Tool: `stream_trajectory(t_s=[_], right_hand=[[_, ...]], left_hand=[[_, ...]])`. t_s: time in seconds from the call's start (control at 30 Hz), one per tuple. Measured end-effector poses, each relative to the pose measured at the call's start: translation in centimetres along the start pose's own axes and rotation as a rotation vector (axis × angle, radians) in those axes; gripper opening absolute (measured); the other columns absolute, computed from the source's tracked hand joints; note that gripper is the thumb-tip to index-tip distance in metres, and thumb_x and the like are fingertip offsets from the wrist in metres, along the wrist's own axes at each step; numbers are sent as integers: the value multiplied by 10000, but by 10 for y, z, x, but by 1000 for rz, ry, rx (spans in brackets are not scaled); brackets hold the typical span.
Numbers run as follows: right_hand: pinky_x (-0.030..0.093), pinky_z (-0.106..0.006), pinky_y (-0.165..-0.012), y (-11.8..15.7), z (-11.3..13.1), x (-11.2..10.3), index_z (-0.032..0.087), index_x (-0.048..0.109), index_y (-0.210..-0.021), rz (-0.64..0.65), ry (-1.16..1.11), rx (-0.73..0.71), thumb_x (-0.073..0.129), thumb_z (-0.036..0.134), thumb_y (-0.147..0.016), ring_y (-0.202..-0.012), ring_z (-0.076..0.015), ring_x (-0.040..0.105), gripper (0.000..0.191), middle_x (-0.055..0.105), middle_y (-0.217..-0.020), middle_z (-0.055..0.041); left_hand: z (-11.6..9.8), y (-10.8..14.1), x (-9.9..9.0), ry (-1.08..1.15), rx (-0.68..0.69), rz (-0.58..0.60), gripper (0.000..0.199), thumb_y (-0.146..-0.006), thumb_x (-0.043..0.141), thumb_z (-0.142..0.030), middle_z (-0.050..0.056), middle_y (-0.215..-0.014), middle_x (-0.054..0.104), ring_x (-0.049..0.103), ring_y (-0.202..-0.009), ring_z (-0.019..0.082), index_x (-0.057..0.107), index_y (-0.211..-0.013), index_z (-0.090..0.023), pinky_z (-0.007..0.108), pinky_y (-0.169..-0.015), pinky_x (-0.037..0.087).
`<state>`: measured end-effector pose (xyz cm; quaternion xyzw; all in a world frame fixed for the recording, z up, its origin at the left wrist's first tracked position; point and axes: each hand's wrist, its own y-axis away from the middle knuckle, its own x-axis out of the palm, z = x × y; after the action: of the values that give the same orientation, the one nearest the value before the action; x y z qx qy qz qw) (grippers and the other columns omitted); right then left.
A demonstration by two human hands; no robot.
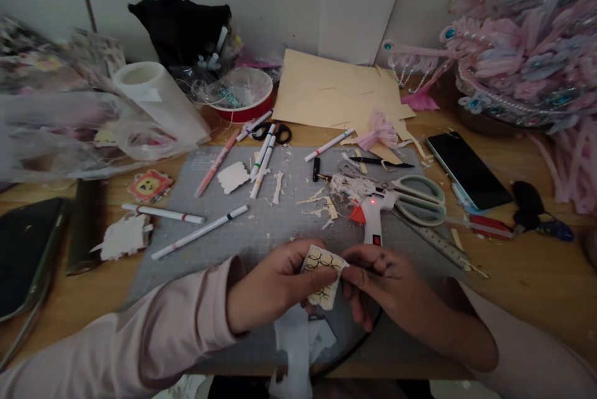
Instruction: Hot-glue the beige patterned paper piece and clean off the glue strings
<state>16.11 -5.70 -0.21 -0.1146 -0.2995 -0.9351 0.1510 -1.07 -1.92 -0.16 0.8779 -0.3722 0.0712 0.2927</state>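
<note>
Near the front of the grey cutting mat [186, 281], my left hand [284, 278] is closed on a small paper cutout [321, 259] with black looping lines on a pale yellow face and a white edge. The left thumb lies across its front. At the cutout's right edge, my right hand [387, 278] pinches with thumb and forefinger; the other fingers are curled below. A white glue gun [373, 219] with a red light lies just beyond my right hand. White paper scraps [298, 343] are below the hands, at the table's front edge.
Scissors [420, 199], a metal ruler [433, 240] and a phone [469, 169] lie at the right. White markers [200, 232] and cutouts [233, 176] are at the left. Behind stand a red-rimmed tub [242, 114], yellow card [336, 91] and pink beaded decorations [527, 63].
</note>
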Motion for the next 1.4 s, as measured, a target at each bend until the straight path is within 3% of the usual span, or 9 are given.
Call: stream_trajectory(t_s=[0.43,0.8,1.13,1.4], right_hand=[[410,-152,-324,1,2,1,169,534,-783,30,-36,11,644,454,-692,-356,-59,511,319,536,-534,65],[404,-151,-317,2,0,1,170,530,-791,44,-34,12,644,469,-685,-354,-62,511,337,542,-534,59],[414,-143,-344,6,1,1,168,518,-829,48,43,-11,609,442,-725,-361,-40,487,307,532,-567,61],[342,-127,-318,5,-2,-1,183,456,-711,55,151,-20,590,440,-729,-341,-26,417,291,447,-503,89]], left_hand=[[-2,2,0,-25,-20,10,316,-712,627,-440,-50,-573,460,390,-468,50,499,-692,-152,150,-388,336],[-3,3,1,-36,-26,16,306,-720,621,-426,-54,-567,438,380,-474,49,496,-702,-148,139,-386,346],[-3,2,0,-194,25,12,284,-755,566,-414,-64,-545,370,343,-471,59,479,-678,-155,162,-395,320],[-3,3,1,-388,158,42,225,-795,524,-284,-60,-548,380,319,-503,54,470,-625,-146,168,-453,269]])
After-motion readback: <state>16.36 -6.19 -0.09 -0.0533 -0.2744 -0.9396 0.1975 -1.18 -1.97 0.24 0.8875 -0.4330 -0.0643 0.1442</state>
